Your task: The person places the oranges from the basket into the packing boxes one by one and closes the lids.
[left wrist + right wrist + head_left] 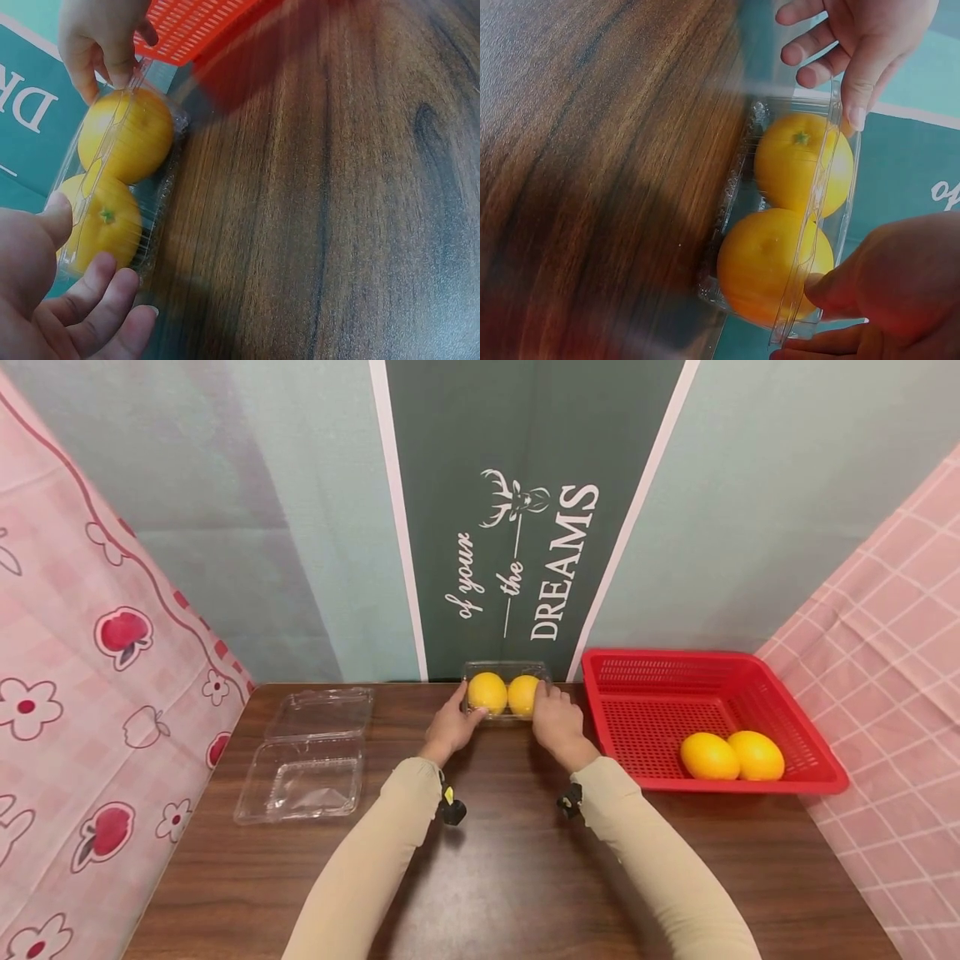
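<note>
A clear plastic clamshell box [507, 717] with its lid down stands at the table's back edge, holding two oranges [126, 135]. At its left end is my left hand [452, 724], thumb on the rim and fingers curved near the end wall. My right hand [558, 720] grips the other end; in the right wrist view its thumb [829, 292] presses the lid's rim. Through the plastic, one orange [801, 161] shows its green stem end. The hands partly cover the box's ends.
A second clear clamshell box [300, 777] lies with its lid up on the left of the wooden table [495, 877]. To the right, a red plastic basket [630, 727] contains two more oranges [709, 756]. Behind the table hangs a printed cloth [345, 527].
</note>
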### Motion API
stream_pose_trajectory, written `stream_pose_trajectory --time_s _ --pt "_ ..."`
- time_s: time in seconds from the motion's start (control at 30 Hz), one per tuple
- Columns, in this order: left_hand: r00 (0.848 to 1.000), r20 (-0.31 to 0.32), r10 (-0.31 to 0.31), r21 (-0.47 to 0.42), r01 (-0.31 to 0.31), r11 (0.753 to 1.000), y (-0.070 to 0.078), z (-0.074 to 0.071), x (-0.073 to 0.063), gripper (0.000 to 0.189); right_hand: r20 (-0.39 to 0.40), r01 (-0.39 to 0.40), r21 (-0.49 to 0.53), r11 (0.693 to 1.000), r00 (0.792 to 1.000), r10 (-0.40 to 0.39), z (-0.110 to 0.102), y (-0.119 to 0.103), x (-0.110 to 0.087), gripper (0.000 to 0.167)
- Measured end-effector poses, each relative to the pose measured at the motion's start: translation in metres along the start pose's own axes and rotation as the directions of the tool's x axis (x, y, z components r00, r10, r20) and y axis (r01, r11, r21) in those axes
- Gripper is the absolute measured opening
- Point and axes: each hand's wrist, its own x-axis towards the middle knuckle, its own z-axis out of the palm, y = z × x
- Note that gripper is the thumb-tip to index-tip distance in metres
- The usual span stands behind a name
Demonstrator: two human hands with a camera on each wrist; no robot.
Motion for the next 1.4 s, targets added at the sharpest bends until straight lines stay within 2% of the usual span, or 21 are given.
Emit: stream_pose_trajectory --time_s 0.4,0.7,0.93,1.1,1.4 --pt "1.000 -0.015 -0.006 0.052 0.007 0.999 0.004 0.000 0.001 0.073 0.033 -0.003 0.011 1.000 0.999 0.003 -0.001 0.004 0.001 0.061" --pt "1.000 -0.010 0.002 0.138 -0.001 0.990 0.009 -0.010 -0.003 0.070 0.014 0.014 0.001 1.000 1.000 -0.014 -0.001 0.002 0.001 0.054" --pt "0.999 -0.035 0.008 0.261 0.001 0.965 0.016 -0.024 -0.006 0.064 -0.003 0.019 -0.010 1.000 1.000 -0.019 0.000 0.004 0.000 0.053" --pt "1.000 -0.007 0.028 0.319 -0.025 0.947 0.020 -0.035 -0.009 0.057 -0.002 0.034 -0.005 0.999 0.999 -0.034 0.002 0.007 -0.003 0.054" --pt "0.997 0.037 0.070 0.323 -0.079 0.943 0.024 -0.074 -0.027 0.046 0.007 0.042 0.058 0.997 0.999 -0.043 0.004 0.015 -0.007 0.055"
